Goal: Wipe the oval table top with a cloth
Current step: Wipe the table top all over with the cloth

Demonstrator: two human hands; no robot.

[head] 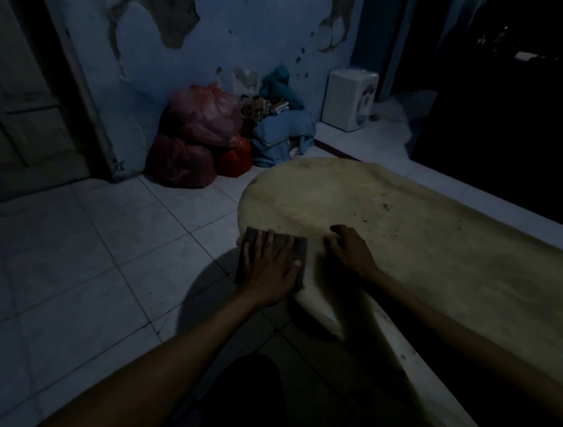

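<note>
On the near left rim of the pale, yellowish oval table top (409, 232), a dark, folded square cloth (299, 249) lies flat, partly overhanging the edge. The left hand (269, 267) presses down on it with fingers spread and palm flat, not clenched around it. Just to the right, the right hand (350, 251) rests on the bare surface with fingers loosely curled, grasping nothing. The top looks smooth but grimy, with dark specks scattered toward its far right (the dim light hides finer detail).

Beyond the table's far left end, red plastic bags (198, 136) sit bunched against a blue wall with peeling paint (257, 21), beside a heap of blue fabric (280, 137). A small white boxy appliance (349, 99) stands farther right. Pale square floor tiles (79, 262) cover the ground. No writing can be read.
</note>
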